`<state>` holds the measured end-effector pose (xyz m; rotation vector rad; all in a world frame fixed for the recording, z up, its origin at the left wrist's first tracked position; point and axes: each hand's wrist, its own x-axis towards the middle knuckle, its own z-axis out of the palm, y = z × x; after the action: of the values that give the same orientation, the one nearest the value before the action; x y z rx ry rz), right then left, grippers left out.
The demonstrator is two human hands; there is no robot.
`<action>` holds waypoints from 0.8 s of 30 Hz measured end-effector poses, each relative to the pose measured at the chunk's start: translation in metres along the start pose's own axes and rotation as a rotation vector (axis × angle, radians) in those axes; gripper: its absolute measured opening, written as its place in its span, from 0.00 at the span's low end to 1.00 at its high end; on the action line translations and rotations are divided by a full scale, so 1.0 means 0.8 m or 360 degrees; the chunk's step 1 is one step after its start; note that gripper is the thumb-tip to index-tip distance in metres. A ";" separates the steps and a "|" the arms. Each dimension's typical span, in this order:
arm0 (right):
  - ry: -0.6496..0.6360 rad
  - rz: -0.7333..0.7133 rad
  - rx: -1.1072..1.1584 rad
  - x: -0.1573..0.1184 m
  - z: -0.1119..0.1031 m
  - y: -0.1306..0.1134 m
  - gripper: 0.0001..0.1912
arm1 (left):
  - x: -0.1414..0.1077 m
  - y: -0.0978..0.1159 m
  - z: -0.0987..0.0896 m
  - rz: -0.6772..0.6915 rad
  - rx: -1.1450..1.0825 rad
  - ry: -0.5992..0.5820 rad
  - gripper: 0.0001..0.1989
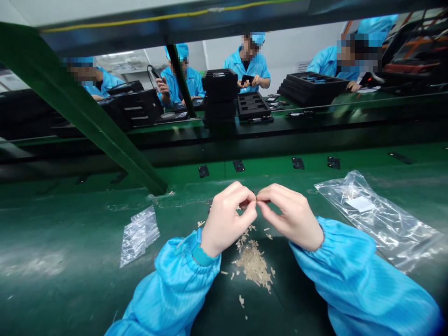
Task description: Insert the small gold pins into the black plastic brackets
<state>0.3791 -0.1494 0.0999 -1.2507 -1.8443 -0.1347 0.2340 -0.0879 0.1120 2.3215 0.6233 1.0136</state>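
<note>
My left hand (229,217) and my right hand (290,212) meet over the green work surface, thumb and forefinger pinched on each. Their fingertips come together at a tiny dark piece, mostly hidden, whose kind I cannot make out. Below them lies a loose pile of small beige, film-like scraps (255,266), with a few strewn around it. Something dark on the surface shows partly behind my left hand.
Small clear bags (140,233) lie at left, a large clear plastic bag (378,214) at right. Flat black parts (239,166) line the far green strip. A green post (87,116) slants across the left. Co-workers in blue sit beyond, near stacked black trays (220,93).
</note>
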 end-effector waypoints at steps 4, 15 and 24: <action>0.0033 -0.0019 -0.0019 -0.001 0.002 -0.001 0.07 | 0.000 0.000 0.001 -0.0011 -0.0035 -0.0007 0.07; 0.0103 0.0064 -0.0010 0.004 -0.013 -0.007 0.08 | 0.008 -0.010 -0.012 -0.0206 -0.0460 -0.0160 0.07; 0.0056 0.0125 0.0203 0.003 -0.016 -0.015 0.05 | 0.007 -0.009 -0.017 -0.0061 -0.0623 -0.0252 0.06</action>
<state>0.3769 -0.1601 0.1140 -1.2222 -1.7433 0.0037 0.2256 -0.0759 0.1181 2.0109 0.3663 0.8376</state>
